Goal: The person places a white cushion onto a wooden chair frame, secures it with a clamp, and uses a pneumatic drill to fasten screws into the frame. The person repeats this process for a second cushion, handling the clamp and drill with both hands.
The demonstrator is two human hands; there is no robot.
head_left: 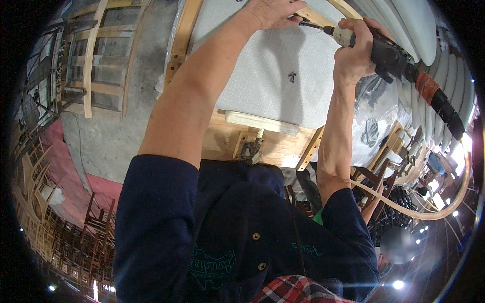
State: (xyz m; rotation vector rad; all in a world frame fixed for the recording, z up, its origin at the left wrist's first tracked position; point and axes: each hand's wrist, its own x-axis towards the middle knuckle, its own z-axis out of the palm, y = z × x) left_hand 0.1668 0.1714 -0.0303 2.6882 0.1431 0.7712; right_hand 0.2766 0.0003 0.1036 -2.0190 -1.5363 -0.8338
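Gripping air stapler (399, 63), right hand (353, 55), nose pointing left

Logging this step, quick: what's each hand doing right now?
Left hand: pressing white fabric against the wooden frame; grip cannot be told.
Right hand: closed around the air tool.

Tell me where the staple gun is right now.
In the head view it sits at the upper right, gripped by the right hand: the staple gun points its nose left toward the left hand on the white fabric panel.
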